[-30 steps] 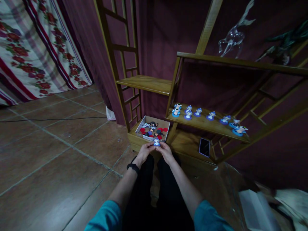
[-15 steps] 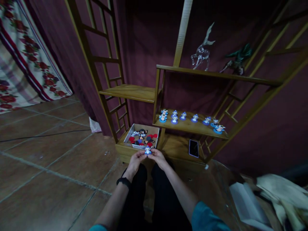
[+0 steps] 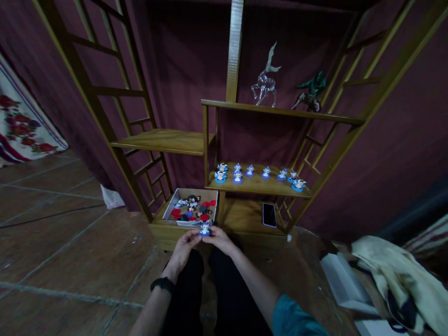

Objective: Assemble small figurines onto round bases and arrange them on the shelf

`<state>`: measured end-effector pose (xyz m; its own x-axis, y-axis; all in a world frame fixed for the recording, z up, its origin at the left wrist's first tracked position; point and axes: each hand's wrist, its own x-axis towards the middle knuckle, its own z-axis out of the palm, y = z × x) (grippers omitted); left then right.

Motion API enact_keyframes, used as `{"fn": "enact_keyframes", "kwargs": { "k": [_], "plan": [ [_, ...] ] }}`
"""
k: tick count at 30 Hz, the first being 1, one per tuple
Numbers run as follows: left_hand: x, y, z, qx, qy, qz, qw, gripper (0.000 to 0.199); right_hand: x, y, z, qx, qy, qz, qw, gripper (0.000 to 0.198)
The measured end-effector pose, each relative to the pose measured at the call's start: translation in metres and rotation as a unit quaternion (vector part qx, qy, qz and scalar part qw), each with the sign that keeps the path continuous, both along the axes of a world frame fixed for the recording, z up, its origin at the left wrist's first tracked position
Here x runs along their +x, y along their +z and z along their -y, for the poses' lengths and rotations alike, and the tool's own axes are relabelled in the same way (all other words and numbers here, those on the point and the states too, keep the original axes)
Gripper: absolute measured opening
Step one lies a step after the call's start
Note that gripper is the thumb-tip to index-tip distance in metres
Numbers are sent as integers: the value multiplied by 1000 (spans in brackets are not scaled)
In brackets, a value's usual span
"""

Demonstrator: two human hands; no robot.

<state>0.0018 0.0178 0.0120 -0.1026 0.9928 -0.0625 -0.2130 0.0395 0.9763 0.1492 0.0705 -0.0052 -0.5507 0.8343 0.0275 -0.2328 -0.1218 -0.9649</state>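
View swung right | hands (image 3: 184,246) nearly together, fingertips pinching one small figurine (image 3: 205,228)

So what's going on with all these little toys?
A person's left hand and right hand hold a small figure together, by the near side of an open box. More figures and red discs lie jumbled inside it. Other little toys are set out on a wooden shelf to the right.
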Motion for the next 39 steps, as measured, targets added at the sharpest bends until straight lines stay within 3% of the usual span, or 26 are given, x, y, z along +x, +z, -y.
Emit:
{"fn": "enact_keyframes", "kwargs": {
  "k": [11,17,23,27,39],
  "plan": [
    [0,0,-2,-14,-24,-33,999,38,3,-1,-3,-12,1,17,1000,42],
    [3,-6,-6,-30,-23,-18,999,46,-1,-3,1,-39,-50,-13,998,57],
    [5,-4,-6,-31,-39,-31,998,47,3,-3,5,21,-61,20,998,53],
    [11,-1,-2,-17,-31,-2,999,44,10,0,9,39,-58,30,997,48],
    [11,-10,0,-13,-6,70,997,42,11,7,10,0,-113,7,994,46]
  ]
}}
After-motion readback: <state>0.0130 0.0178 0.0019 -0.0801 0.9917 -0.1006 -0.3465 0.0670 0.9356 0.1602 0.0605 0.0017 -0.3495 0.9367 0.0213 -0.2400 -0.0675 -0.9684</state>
